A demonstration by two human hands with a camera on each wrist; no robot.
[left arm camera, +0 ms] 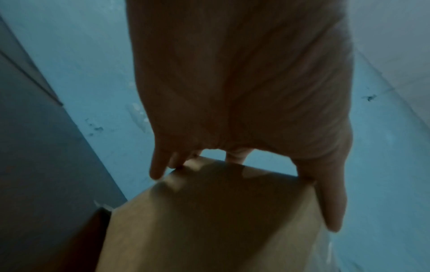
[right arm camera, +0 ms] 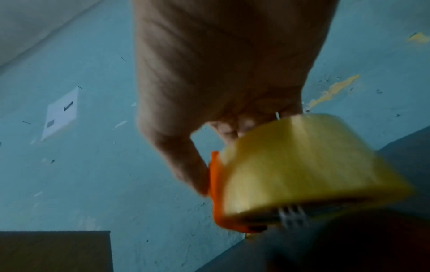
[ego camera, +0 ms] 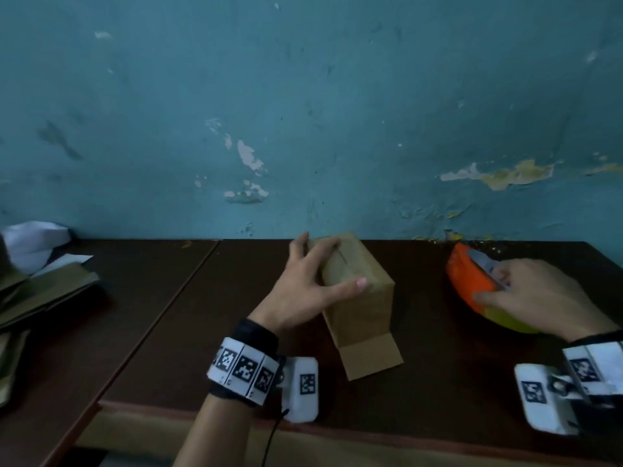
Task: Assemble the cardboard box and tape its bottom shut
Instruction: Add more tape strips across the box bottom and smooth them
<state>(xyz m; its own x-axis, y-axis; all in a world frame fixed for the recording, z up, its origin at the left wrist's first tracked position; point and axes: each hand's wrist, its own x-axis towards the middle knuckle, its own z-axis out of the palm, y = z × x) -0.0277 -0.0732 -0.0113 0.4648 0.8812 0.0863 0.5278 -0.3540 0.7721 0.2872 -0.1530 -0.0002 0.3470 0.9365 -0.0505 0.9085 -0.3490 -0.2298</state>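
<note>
A small brown cardboard box (ego camera: 362, 308) stands on the dark table (ego camera: 236, 332) near the wall, its folded flaps facing up and one loose flap lying on the table at its near end. My left hand (ego camera: 313, 284) lies over the top of the box (left arm camera: 209, 211), fingers spread and straight, thumb along its near edge. To the right, an orange tape dispenser (ego camera: 472, 281) with a yellowish tape roll (right arm camera: 309, 165) is gripped by my right hand (ego camera: 536, 294), fingers hooked inside the roll and thumb against the orange side (right arm camera: 216, 184).
A pile of flattened cardboard (ego camera: 40, 298) and white paper (ego camera: 33, 241) lies at the table's left end. The peeling blue wall (ego camera: 303, 112) rises just behind the box. The table's front edge (ego camera: 371, 429) runs near my wrists. A seam (ego camera: 161, 318) divides the tabletop.
</note>
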